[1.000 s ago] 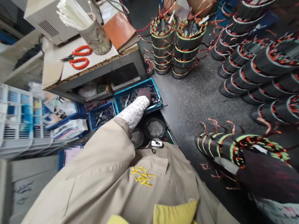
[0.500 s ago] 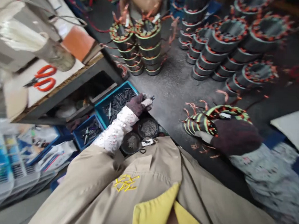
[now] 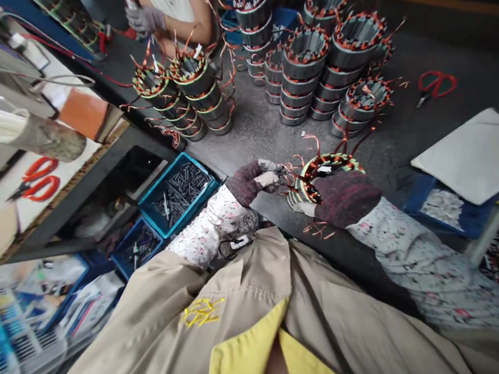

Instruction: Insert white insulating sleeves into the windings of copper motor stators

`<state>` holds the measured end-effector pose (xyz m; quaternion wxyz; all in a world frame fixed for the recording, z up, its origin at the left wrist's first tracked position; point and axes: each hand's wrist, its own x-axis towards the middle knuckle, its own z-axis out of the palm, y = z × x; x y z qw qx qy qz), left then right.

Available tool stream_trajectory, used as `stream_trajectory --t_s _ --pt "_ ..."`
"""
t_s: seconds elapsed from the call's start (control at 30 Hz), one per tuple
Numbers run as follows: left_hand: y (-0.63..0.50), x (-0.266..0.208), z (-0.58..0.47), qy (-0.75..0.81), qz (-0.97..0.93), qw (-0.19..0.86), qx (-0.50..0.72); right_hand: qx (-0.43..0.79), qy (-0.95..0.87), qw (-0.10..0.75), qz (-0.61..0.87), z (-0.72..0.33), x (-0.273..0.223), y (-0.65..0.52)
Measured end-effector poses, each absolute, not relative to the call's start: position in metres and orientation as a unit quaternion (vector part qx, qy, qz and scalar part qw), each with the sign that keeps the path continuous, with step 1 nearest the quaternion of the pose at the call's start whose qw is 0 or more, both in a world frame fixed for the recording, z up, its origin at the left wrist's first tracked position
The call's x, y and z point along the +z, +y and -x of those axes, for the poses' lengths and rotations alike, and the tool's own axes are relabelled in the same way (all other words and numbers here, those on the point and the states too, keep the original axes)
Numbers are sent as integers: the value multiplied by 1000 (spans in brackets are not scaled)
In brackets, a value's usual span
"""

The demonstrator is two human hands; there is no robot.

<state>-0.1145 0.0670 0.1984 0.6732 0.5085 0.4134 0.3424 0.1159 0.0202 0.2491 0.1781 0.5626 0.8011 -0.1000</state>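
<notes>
My right hand [image 3: 346,197], in a dark glove with pale fingertips, grips a wound motor stator [image 3: 305,194] from its near right side. The stator has green-and-black bound windings, and copper wire leads [image 3: 313,143] stick out of it. My left hand [image 3: 256,179], gloved alike, is closed in a pinch at the lead ends on the stator's left. A small black sleeve shows at its fingertips, partly hidden by the fingers. Behind my left forearm, a teal bin [image 3: 180,193] holds many short black sleeves.
Stacked stators [image 3: 303,76] stand at the back, with more green-bound stators [image 3: 192,90] to the left. Red-handled scissors [image 3: 437,83] lie back right, near a white sheet [image 3: 472,152]. Orange-handled scissors [image 3: 40,179] rest on the left shelf. A co-worker's gloved hand [image 3: 145,20] is at far left.
My left hand has moved from beside the teal bin to the stator's leads, carrying the small black sleeve. My right hand still holds the stator, now closer to the left hand. The view has shifted.
</notes>
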Motion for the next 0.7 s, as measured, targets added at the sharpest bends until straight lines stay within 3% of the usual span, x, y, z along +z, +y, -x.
stream_trajectory --t_s 0.13,0.3,0.5,0.7 --pt "76 213 115 404 -588 617 331 -99 807 180 -554 -117 251 20" --pt "93 235 104 349 -771 491 204 -106 816 171 -542 -120 246 21" --pt "73 214 111 446 -601 570 340 -118 813 157 -548 -120 243 23" --pt "44 180 136 538 -673 465 202 -119 809 180 -547 -119 248 22"
